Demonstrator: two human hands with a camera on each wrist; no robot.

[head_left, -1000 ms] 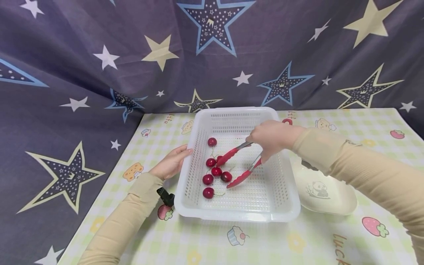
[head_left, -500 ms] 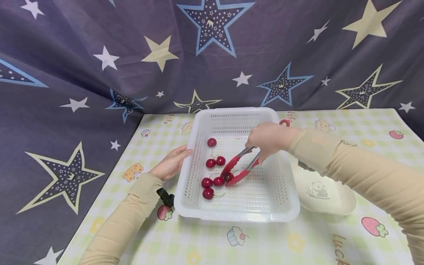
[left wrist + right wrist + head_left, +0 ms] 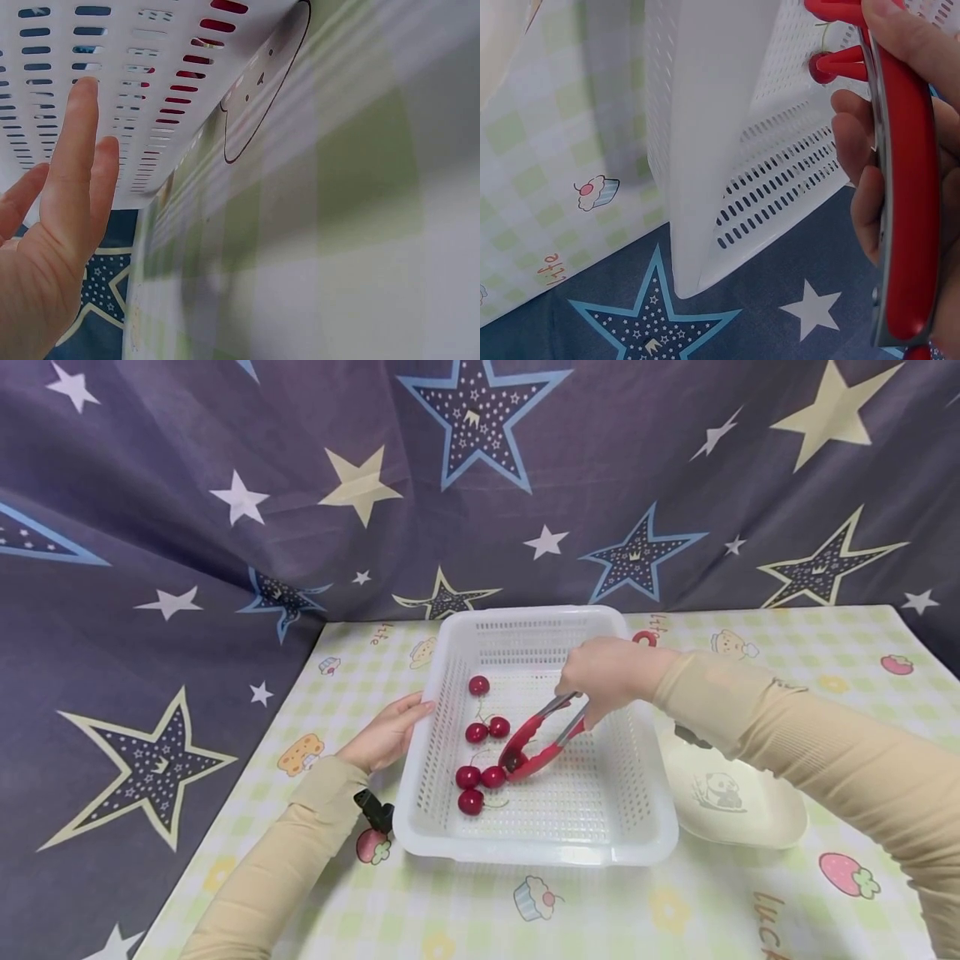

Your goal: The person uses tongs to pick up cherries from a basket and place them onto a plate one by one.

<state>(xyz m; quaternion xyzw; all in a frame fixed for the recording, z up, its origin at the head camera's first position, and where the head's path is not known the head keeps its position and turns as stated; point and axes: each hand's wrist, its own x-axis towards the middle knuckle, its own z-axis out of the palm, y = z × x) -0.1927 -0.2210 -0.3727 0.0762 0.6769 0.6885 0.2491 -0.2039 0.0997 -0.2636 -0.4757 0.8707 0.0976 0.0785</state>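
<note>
My right hand (image 3: 611,677) grips a pair of red-tipped kitchen tongs (image 3: 534,762) by their metal-and-red handles, reaching down into a white perforated basket (image 3: 536,852). Between the red tips sits a dark cherry (image 3: 513,762), partly covered by them. Several other cherries (image 3: 470,802) lie on the left half of the basket floor, some with stems. In the right wrist view, the tongs' handle (image 3: 907,187) fills the palm and a cherry (image 3: 822,69) shows at the tips. My left hand (image 3: 386,731) rests against the basket's left side, its fingers (image 3: 71,165) straight along the slotted wall.
A cream dish (image 3: 738,802) with a panda print stands right of the basket, partly beneath my right forearm. The checked tablecloth (image 3: 600,910) covers the table. A dark star-patterned curtain (image 3: 300,410) hangs behind and at the left.
The tongs have moved slightly toward the basket's front and narrowed around one cherry. A few neighbouring cherries have shifted. My left hand stays at the basket's side.
</note>
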